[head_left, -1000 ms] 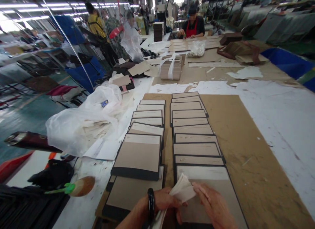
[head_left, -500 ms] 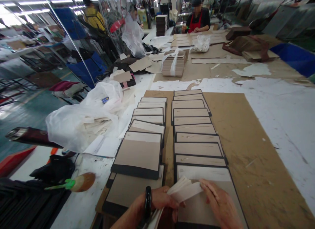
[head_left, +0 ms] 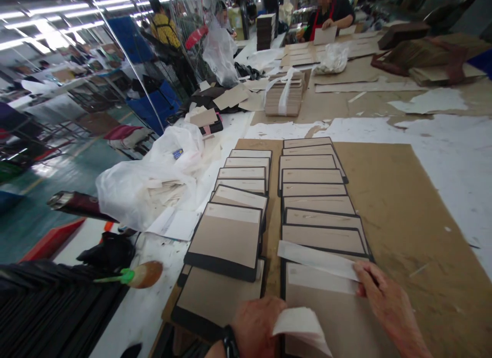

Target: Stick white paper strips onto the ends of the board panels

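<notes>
Between the thumb and fingers of my right hand [head_left: 384, 296] is the right end of a white paper strip [head_left: 317, 259]. The strip lies slanted across the top of the nearest beige panel [head_left: 326, 306] in the right-hand row, above a white strip on that panel. My left hand [head_left: 259, 322], with a dark band at its wrist, grips a bundle of white strips [head_left: 302, 322] low in the view; its fingers are partly hidden. Overlapping dark-edged beige panels [head_left: 226, 235] form a second row on the left, several with a white strip along the top.
A brown board [head_left: 392, 204] lies under the rows. On the left are a plastic bag [head_left: 154, 178] of white strips, a brush with a green handle [head_left: 144, 275] and stacked black pieces [head_left: 49, 301]. A tied bundle of boards [head_left: 284, 94] stands beyond. A co-worker [head_left: 330, 14] sits opposite.
My right hand has drawn one strip out of the bundle and moved it right, onto the nearest panel. My left hand still holds the remaining strips. The camera view has turned slightly left.
</notes>
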The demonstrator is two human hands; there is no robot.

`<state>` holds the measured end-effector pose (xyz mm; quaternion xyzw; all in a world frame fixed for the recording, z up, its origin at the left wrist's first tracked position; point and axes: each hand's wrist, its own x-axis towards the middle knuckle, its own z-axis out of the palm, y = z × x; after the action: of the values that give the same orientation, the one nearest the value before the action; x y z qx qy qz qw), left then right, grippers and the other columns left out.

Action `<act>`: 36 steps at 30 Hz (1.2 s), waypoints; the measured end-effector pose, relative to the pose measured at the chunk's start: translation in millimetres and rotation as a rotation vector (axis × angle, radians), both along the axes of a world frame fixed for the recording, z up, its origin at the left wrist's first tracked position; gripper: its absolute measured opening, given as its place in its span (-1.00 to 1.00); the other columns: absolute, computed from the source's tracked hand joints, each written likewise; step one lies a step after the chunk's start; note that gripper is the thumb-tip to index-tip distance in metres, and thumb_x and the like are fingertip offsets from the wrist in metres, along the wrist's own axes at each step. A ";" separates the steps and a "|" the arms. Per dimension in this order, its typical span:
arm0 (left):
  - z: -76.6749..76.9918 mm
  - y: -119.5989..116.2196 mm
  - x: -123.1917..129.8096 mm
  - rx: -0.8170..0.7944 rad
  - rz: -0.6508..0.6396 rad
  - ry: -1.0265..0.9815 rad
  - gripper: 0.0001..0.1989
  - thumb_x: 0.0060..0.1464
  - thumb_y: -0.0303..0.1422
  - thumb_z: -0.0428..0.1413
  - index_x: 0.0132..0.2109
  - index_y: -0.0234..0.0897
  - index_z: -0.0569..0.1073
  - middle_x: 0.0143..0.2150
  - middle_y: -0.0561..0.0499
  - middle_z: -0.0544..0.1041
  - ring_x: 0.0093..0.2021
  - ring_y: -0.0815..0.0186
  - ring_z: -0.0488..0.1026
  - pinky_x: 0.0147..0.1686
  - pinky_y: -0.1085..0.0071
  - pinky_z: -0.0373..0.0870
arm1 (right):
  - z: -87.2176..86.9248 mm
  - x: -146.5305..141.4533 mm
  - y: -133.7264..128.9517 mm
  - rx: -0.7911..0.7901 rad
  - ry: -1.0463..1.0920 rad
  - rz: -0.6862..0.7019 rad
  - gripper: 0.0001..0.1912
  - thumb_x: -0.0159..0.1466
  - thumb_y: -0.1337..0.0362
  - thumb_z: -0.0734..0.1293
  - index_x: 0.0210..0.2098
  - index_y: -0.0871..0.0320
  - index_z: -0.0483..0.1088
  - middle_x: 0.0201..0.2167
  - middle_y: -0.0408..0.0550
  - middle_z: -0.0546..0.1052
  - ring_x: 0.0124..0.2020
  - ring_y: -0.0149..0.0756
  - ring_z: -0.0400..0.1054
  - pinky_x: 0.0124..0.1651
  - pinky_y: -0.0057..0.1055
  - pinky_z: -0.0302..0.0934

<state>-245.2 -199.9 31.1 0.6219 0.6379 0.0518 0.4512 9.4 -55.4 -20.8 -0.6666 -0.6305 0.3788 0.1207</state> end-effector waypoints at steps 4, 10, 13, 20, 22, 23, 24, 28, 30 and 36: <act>-2.1 27.0 27.8 0.201 -0.072 0.195 -0.38 0.01 -0.45 -0.06 0.24 -0.24 0.03 0.29 -0.13 0.09 0.15 0.11 0.23 0.05 0.18 0.27 | -4.9 8.8 4.8 0.019 -0.026 0.039 -0.56 0.15 -0.10 0.10 -0.29 0.05 0.40 -0.63 -0.17 0.45 -0.52 -0.21 0.39 -0.40 -0.37 0.20; -19.9 48.3 44.1 0.140 -0.143 0.406 -0.25 -0.10 -0.62 -0.12 0.29 -0.38 -0.09 0.35 -0.20 -0.17 0.03 0.03 0.34 -0.10 0.08 0.39 | -11.2 19.6 12.9 0.029 -0.043 0.050 -0.58 0.15 -0.08 0.11 -0.27 0.05 0.40 -0.57 -0.15 0.49 -0.50 -0.23 0.40 -0.38 -0.37 0.23; -24.0 51.4 46.7 0.102 -0.158 0.433 -0.27 -0.09 -0.62 -0.13 0.28 -0.42 -0.10 0.34 -0.21 -0.17 -0.02 0.01 0.38 -0.14 0.06 0.41 | -12.9 19.8 15.9 0.013 -0.035 0.046 -0.58 0.14 -0.09 0.12 -0.27 0.05 0.39 -0.55 -0.16 0.49 -0.52 -0.26 0.40 -0.38 -0.39 0.23; -23.6 52.6 44.6 0.086 -0.178 0.406 -0.24 -0.11 -0.61 -0.13 0.29 -0.43 -0.13 0.35 -0.19 -0.21 0.05 0.00 0.32 -0.17 0.07 0.43 | -18.1 23.1 20.1 0.030 -0.074 0.054 -0.58 0.11 -0.09 0.12 -0.31 0.03 0.42 -0.55 -0.15 0.52 -0.53 -0.23 0.40 -0.42 -0.36 0.22; -25.7 52.1 44.4 0.100 -0.181 0.415 -0.24 -0.10 -0.60 -0.13 0.29 -0.41 -0.14 0.35 -0.18 -0.23 0.01 0.02 0.34 -0.19 0.08 0.44 | -16.6 23.0 20.2 0.021 -0.079 0.036 -0.58 0.10 -0.09 0.13 -0.31 0.03 0.42 -0.59 -0.16 0.50 -0.52 -0.22 0.41 -0.42 -0.36 0.21; -26.5 52.0 44.5 0.102 -0.182 0.423 -0.24 -0.10 -0.60 -0.13 0.29 -0.41 -0.13 0.35 -0.17 -0.23 -0.01 0.02 0.35 -0.19 0.08 0.44 | -15.0 22.3 20.1 0.018 -0.079 0.027 -0.59 0.11 -0.08 0.13 -0.31 0.03 0.42 -0.60 -0.17 0.49 -0.52 -0.22 0.41 -0.41 -0.36 0.21; -26.9 52.1 44.7 0.099 -0.184 0.430 -0.24 -0.10 -0.60 -0.13 0.29 -0.40 -0.13 0.35 -0.16 -0.23 -0.02 0.02 0.36 -0.19 0.08 0.44 | -13.1 21.3 20.0 0.013 -0.081 0.019 -0.59 0.11 -0.08 0.13 -0.31 0.03 0.42 -0.61 -0.17 0.48 -0.52 -0.22 0.41 -0.40 -0.36 0.21; -24.9 53.9 45.2 0.056 -0.183 0.441 -0.25 -0.10 -0.63 -0.16 0.29 -0.38 -0.12 0.35 -0.11 -0.24 0.02 0.02 0.33 -0.16 0.10 0.43 | -7.1 17.5 19.9 -0.046 -0.108 -0.001 -0.61 0.13 -0.08 0.13 -0.29 0.02 0.40 -0.56 -0.18 0.50 -0.49 -0.24 0.41 -0.36 -0.36 0.19; -24.2 54.5 45.0 0.042 -0.185 0.438 -0.24 -0.11 -0.63 -0.15 0.29 -0.37 -0.12 0.35 -0.10 -0.24 0.04 0.02 0.32 -0.13 0.10 0.43 | -7.2 16.9 20.1 -0.067 -0.143 -0.008 -0.61 0.13 -0.09 0.13 -0.30 0.02 0.39 -0.60 -0.19 0.47 -0.48 -0.23 0.40 -0.37 -0.35 0.18; -27.2 55.7 43.5 0.059 -0.202 0.477 -0.15 -0.21 -0.68 -0.12 0.30 -0.31 -0.13 0.35 -0.08 -0.25 0.00 0.07 0.34 -0.11 0.11 0.42 | -11.1 16.1 17.9 0.176 -0.149 0.087 -0.63 0.19 -0.02 0.10 -0.35 0.08 0.37 -0.32 -0.04 0.49 -0.28 -0.20 0.37 -0.24 -0.32 0.18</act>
<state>-201.7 -144.2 3.9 0.6898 0.6593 -0.1230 0.2727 25.5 -37.5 -31.9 -0.6520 -0.6967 0.2762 0.1150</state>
